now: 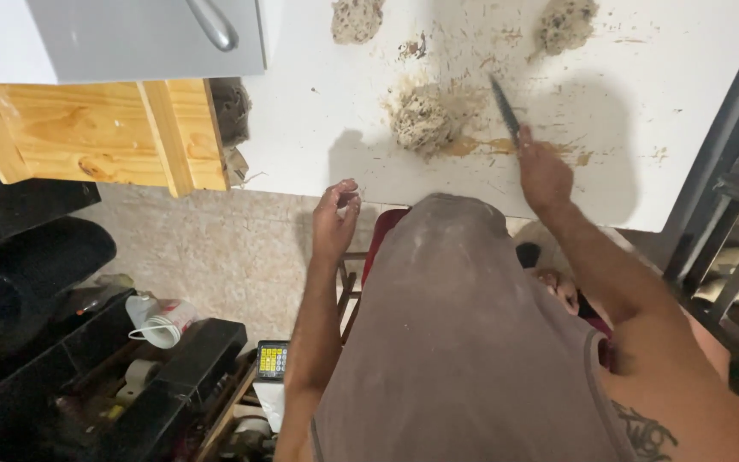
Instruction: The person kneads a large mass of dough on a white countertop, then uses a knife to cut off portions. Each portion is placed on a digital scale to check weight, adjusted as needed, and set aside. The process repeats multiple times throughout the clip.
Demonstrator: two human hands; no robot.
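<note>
**Scraping dough on the white desk**

My right hand [544, 175] is closed around the handle of a scraper [504, 109], its dark blade laid on the white desk [686, 103] just right of a dough lump [423, 118]. My left hand [335, 218] hangs off the desk's near edge, fingers loosely curled, holding nothing I can make out. The lump looks pale, speckled and ragged; I judge it soft and sticky, best lifted from underneath. Two more lumps [357, 19] sit further back.

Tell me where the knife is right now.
The knife is in the right hand, blade lying on the white table, just right of the nearest dough lump.
</note>
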